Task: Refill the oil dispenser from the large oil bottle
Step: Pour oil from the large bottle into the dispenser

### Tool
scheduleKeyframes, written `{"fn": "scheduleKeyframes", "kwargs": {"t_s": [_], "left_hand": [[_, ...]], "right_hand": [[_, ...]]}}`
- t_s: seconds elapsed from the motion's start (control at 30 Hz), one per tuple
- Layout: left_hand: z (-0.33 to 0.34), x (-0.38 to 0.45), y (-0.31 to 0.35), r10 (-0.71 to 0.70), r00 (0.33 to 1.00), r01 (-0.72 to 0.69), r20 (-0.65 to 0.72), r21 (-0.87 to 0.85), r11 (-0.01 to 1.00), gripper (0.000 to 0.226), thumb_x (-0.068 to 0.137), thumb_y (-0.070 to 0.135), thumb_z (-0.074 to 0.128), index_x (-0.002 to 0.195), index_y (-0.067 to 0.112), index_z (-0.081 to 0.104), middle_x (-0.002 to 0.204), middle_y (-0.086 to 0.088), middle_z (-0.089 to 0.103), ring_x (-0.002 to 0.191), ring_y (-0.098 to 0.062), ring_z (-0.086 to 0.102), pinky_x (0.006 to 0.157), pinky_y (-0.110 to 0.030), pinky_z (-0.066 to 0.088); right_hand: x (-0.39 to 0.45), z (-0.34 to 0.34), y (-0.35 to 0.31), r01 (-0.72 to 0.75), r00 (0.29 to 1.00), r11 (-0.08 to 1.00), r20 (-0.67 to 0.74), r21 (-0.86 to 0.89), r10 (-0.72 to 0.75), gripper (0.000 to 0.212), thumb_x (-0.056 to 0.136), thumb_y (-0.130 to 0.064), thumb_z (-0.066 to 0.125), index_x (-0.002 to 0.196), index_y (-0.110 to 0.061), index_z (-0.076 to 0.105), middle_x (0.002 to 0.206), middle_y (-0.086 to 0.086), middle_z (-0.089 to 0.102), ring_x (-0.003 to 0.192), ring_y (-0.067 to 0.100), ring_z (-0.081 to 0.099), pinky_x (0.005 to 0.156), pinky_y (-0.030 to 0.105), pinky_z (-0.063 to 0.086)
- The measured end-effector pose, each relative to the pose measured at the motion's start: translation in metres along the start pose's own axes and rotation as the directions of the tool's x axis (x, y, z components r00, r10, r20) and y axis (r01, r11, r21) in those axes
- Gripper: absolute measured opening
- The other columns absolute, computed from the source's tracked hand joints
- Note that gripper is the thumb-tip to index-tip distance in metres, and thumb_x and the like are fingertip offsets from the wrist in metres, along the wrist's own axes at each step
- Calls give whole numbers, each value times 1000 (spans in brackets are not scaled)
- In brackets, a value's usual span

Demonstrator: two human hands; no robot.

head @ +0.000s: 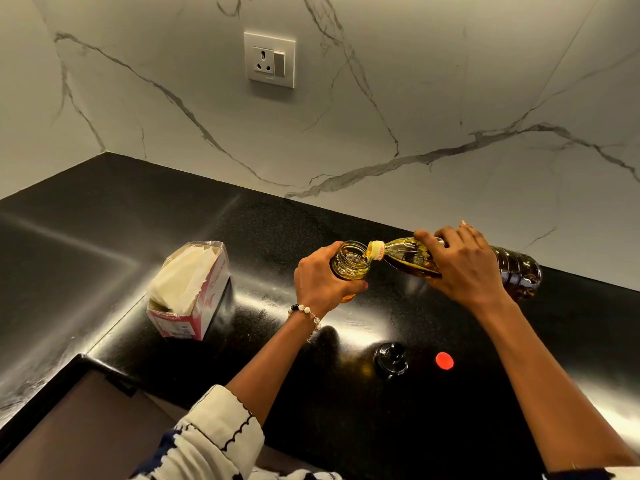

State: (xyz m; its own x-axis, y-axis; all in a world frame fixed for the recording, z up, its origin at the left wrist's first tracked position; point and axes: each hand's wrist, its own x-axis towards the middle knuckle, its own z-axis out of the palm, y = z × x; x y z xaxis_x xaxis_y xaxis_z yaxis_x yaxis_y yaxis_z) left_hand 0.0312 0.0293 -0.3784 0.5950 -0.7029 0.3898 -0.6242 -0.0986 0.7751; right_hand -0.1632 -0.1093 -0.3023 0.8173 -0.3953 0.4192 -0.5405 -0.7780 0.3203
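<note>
Two hands: both at work above the counter (263, 237), one per vessel.
Left hand (323, 277): fingers curled round the dispenser (349, 263), a clear glass jar with its mouth open and facing up; beaded bracelet (306, 311) on that wrist.
Left grip: closed round the jar body, thumb side toward the camera.
Right hand (460, 263): wrapped over the bottle (516, 268) near its shoulder, fingers on top.
Right grip: closed on the bottle.
Bottle: clear plastic, tipped close to horizontal, base out to the right, yellow neck (375, 250) at the jar's rim.
Oil: amber, pooled along the lower side of the tipped bottle; some already stands in the jar. A stream between neck and jar cannot be made out.
Dispenser position: held just over the counter, right of the box; whether its base touches the surface is hidden by the hand.
Red cap (444, 360): lies on the counter near the front, below the right forearm.
Dark lid (390, 356): round, with a knob, just left of the red cap, apart from it.
Box (188, 299): pink and white carton of tissues, open at the top, well left of the jar.
Wall: white veined marble with a socket (269, 59) above.
Sleeve (214, 434): white with dark trim, left arm.
</note>
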Motion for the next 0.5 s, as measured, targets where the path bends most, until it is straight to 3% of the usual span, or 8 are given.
{"fn": "scheduleKeyframes", "kwargs": {"t_s": [0.13,0.5], "left_hand": [[0,-1,0,3,1000,-3,6,-10,1000,81,51,61,81,120,22,64,103,6,70,90,-9,64,79,-33,57],[-4,-2,4,11,1000,-11,-12,-13,1000,72,53,50,88,116,23,66,100,6,70,87,-9,63,77,-31,55]], "right_hand": [[0,-1,-1,2,1000,1000,-3,0,-2,96,50,-30,94,128,-18,39,95,24,65,86,44,65,91,57,46],[-1,1,-1,-5,1000,1000,26,-3,5,95,51,-31,93,129,-19,40,97,23,64,87,43,63,93,56,46]]}}
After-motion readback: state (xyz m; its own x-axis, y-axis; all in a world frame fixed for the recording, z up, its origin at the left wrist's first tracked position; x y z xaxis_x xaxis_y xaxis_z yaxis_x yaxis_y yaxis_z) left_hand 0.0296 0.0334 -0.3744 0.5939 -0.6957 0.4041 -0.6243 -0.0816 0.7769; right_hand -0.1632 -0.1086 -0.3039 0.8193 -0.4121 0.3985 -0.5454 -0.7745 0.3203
